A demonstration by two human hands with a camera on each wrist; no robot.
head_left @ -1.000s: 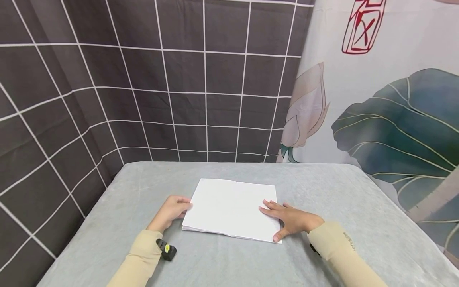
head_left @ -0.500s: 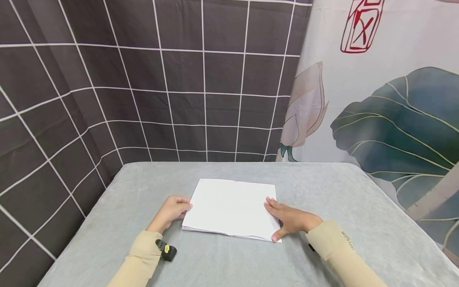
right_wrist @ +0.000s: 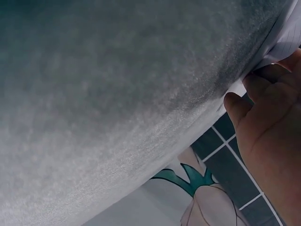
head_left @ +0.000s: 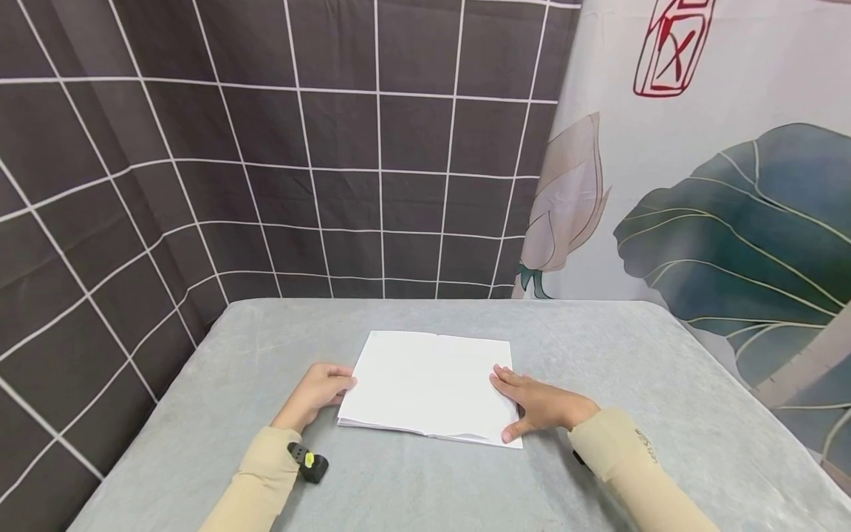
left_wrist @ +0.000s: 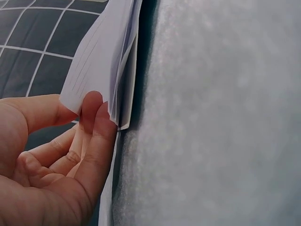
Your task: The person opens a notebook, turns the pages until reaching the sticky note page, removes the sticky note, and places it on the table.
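Observation:
An open notebook [head_left: 425, 384] with white pages lies on the table, its spine running near to far. Thin ruled lines show on its pages [left_wrist: 96, 61] in the left wrist view. My left hand [head_left: 323, 386] pinches the pages at the left edge, thumb above and fingertips below. My right hand [head_left: 541, 403] rests on the right page by its outer edge, fingers extended and thumb near the close corner. That page bulges slightly at its near edge. The right wrist view shows the hand [right_wrist: 273, 113] darkly at the page edge, fingertips partly hidden.
A grey cloth covers the table [head_left: 292, 325]. Behind and left hangs a dark curtain [head_left: 346, 192] with a white grid. A pale curtain [head_left: 631, 192] with a lotus print hangs at the right. A black wrist camera [head_left: 311, 465] sits on the left sleeve.
The right hand's spread fingers have drawn together and shifted slightly right toward the page's edge. Its thumb has slid a little away from the near corner, and the page's near edge now bulges. The left hand stays put.

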